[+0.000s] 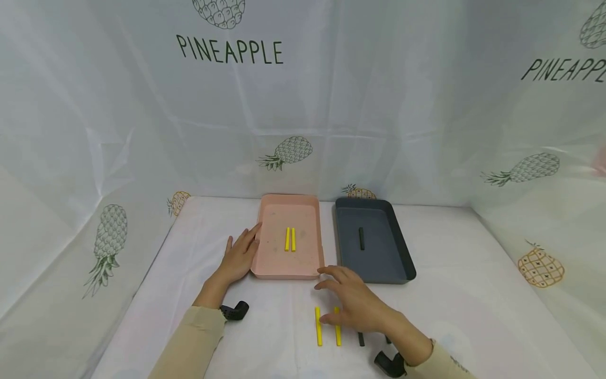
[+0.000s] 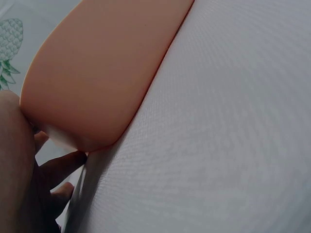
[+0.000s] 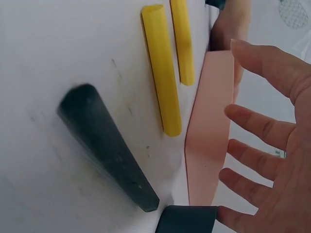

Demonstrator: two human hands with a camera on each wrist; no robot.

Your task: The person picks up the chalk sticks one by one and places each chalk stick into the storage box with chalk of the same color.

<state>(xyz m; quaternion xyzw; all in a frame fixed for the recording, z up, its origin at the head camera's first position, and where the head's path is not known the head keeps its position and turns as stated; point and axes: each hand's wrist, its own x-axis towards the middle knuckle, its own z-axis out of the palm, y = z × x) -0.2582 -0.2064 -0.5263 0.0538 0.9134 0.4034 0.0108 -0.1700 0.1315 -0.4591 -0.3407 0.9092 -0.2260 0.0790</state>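
Observation:
My left hand (image 1: 239, 258) touches the left side of the pink tray (image 1: 289, 208), its fingers along the wall. Two yellow sticks (image 1: 286, 239) lie side by side in that tray. With fingers spread and nothing held, my right hand (image 1: 355, 302) hovers over the table before the trays. Beneath and beside it are two more yellow sticks (image 1: 318, 331) on the cloth. Two dark sticks (image 1: 361, 339) there are partly hidden by the right hand and wrist in the head view; one dark stick (image 3: 112, 150) shows large in the right wrist view.
To the right of the pink tray stands a dark grey tray (image 1: 364, 210) with one dark stick (image 1: 362, 238) in it. White cloth (image 1: 450, 295) covers the table. A pineapple-print curtain (image 1: 379, 105) hangs behind and at both sides.

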